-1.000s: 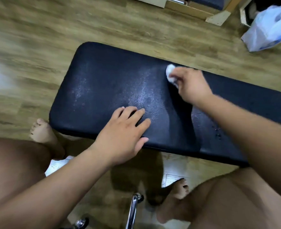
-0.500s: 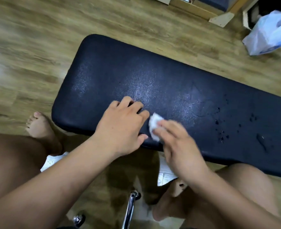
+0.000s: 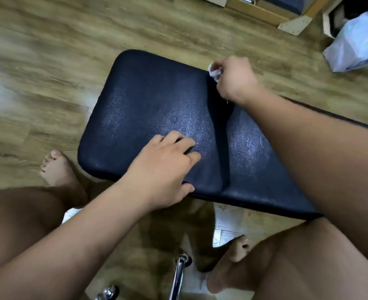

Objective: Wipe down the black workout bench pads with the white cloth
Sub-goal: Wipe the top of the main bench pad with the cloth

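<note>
A long black bench pad [image 3: 148, 109] lies across the middle of the view, its textured surface shining under the light. My right hand [image 3: 235, 80] is at the pad's far edge, closed around a small wadded white cloth [image 3: 214, 71] that pokes out past the fingers and presses on the pad. My left hand [image 3: 163, 169] rests flat on the near edge of the pad, fingers spread, holding nothing. My right forearm crosses over the pad's right part and hides it.
Wooden floor [image 3: 48, 61] surrounds the bench. A chrome bench leg [image 3: 178, 276] stands below the pad between my bare feet [image 3: 55, 167]. A white plastic bag [image 3: 356, 44] lies at the far right beside wooden furniture [image 3: 265, 11].
My right hand swept the cloth from the pad's near edge beside my left hand back to the far edge. The left hand stayed on the near edge.
</note>
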Demonstrator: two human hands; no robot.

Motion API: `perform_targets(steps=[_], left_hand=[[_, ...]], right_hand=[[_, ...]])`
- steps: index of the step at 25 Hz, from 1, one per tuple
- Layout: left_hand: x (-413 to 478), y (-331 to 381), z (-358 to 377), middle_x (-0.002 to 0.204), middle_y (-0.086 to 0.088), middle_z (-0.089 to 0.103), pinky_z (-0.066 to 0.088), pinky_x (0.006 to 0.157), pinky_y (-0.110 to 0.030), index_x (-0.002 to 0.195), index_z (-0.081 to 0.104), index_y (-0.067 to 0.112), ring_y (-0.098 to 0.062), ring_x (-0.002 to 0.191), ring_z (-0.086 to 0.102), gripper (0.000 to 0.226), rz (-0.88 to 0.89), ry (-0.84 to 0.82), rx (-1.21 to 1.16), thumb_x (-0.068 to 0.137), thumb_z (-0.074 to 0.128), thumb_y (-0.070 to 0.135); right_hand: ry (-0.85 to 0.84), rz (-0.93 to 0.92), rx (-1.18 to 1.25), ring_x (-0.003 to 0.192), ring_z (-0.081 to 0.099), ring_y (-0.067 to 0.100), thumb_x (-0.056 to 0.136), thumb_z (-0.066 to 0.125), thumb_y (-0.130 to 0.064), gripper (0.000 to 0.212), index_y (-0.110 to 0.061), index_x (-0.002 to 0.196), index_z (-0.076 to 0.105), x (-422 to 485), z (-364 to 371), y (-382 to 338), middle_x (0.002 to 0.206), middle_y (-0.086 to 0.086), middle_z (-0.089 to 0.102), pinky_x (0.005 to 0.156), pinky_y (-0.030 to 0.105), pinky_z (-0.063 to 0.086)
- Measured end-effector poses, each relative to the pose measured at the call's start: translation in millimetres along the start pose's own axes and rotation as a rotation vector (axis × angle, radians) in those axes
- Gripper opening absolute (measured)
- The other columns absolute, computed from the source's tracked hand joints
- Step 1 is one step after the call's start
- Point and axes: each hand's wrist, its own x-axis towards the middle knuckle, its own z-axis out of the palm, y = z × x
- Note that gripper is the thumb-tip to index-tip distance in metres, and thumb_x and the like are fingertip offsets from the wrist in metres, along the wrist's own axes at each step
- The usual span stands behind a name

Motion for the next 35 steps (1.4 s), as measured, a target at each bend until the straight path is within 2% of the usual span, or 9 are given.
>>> perform_targets(steps=[4,7,9,14,20,24,28,31,35], left_hand=[[-11.2,-18.9,-6.8,0.142,0.006,0.042,0.035,0.105,-0.041,0.138,0.049,0.028,-0.022,0.134,0.030,0.058,-0.061,0.019,-0.010,0.086,0.060,0.052],[-14.1,-27.0,-9.9,0.149,0.008,0.031,0.031,0.109,-0.041,0.142,0.042,0.032,-0.022,0.139,0.020,0.063,-0.074,-0.059,-0.003,0.085,0.063,0.051],[-15.5,-27.6,-9.2,0.149,0.007,0.029,0.030,0.110,-0.041,0.142,0.040,0.032,-0.022,0.140,0.019,0.066,-0.058,-0.073,0.008,0.083,0.065,0.050],[-20.7,-35.7,-6.5,0.151,0.005,0.026,0.028,0.112,-0.039,0.143,0.036,0.027,-0.021,0.141,0.017,0.074,-0.084,-0.051,-0.007,0.081,0.068,0.052],[-33.3,-42.0,-10.8,0.150,0.005,0.028,0.029,0.110,-0.040,0.141,0.038,0.025,-0.021,0.140,0.019,0.072,-0.112,-0.051,-0.018,0.080,0.067,0.051],[-42.9,-53.3,-17.0,0.145,0.005,0.035,0.036,0.105,-0.043,0.138,0.043,0.023,-0.022,0.136,0.026,0.065,-0.209,-0.042,-0.031,0.083,0.067,0.049],[-48.9,-54.2,-18.4,0.139,0.003,0.038,0.042,0.098,-0.040,0.129,0.049,0.022,-0.022,0.131,0.031,0.049,-0.255,-0.036,-0.041,0.086,0.066,0.039],[-53.7,-56.9,-18.9,0.133,0.002,0.040,0.044,0.092,-0.037,0.127,0.049,0.019,-0.021,0.129,0.033,0.048,-0.314,-0.010,-0.111,0.087,0.067,0.038],[-56.2,-61.5,-18.3,0.132,-0.001,0.041,0.045,0.094,-0.037,0.124,0.051,0.015,-0.023,0.127,0.034,0.049,-0.337,0.001,-0.128,0.086,0.069,0.040]], right_hand=[[0.165,-0.198,0.098,0.087,0.051,0.030,0.069,0.043,0.007,0.035,-0.015,0.091,0.061,-106.4,26.9,-24.9,0.096,0.005,0.061,0.072,0.033,0.044],[0.061,-0.320,0.174,0.106,0.047,0.026,0.074,0.052,0.006,0.041,-0.011,0.109,0.063,-214.4,36.2,-49.4,0.119,0.007,0.059,0.098,0.026,0.036],[-0.019,-0.417,0.163,0.112,0.047,0.024,0.078,0.055,0.003,0.039,-0.013,0.113,0.063,-245.4,36.8,-52.4,0.124,0.006,0.057,0.102,0.022,0.034],[0.065,-0.498,0.114,0.098,0.060,0.033,0.083,0.055,0.001,0.027,-0.010,0.103,0.068,-140.3,26.7,-37.0,0.114,0.012,0.066,0.080,0.033,0.053],[0.091,-0.086,0.046,0.090,0.062,0.037,0.080,0.038,-0.004,0.027,-0.006,0.087,0.064,14.4,11.8,-41.2,0.091,0.015,0.068,0.077,0.036,0.049],[0.205,-0.326,0.156,0.096,0.055,0.030,0.076,0.045,0.003,0.030,-0.009,0.095,0.065,-88.0,36.8,-70.2,0.102,0.010,0.065,0.082,0.029,0.042],[-0.054,-0.654,0.204,0.114,0.054,0.028,0.091,0.048,-0.006,0.030,-0.010,0.114,0.067,-204.2,51.1,-89.1,0.124,0.009,0.059,0.097,0.033,0.045],[-0.136,-0.879,0.129,0.112,0.056,0.026,0.087,0.059,-0.001,0.031,-0.010,0.114,0.069,-154.4,37.2,-75.0,0.126,0.011,0.060,0.092,0.029,0.048],[0.075,-0.682,-0.008,0.106,0.059,0.030,0.082,0.061,0.001,0.028,-0.008,0.107,0.071,-27.0,26.4,-78.4,0.117,0.015,0.066,0.090,0.028,0.044]])
